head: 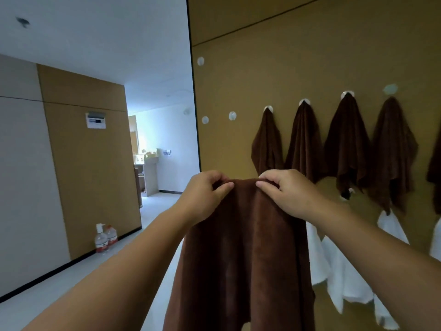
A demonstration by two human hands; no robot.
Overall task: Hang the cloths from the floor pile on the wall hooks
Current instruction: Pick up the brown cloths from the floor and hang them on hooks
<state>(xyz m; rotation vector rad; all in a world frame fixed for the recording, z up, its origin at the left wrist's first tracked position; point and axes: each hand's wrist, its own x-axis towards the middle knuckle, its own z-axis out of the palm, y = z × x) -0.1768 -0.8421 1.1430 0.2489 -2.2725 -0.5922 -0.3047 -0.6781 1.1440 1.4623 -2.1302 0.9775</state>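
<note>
Head camera: near the middle of the frame, the left hand (207, 187) and right hand (284, 189) each pinch the top edge of a brown cloth (241, 254), so it hangs flat. Empty hooks (232, 115) wait above; to the right, hung cloths (343, 144) fill others.

Plush matt brown cloth (241, 247), smooth matt wall panel (298, 63)

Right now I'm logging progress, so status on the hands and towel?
Left hand, right hand both pinch the brown towel top edge. Empty hooks left of hung towels. Nothing blocking.
</note>
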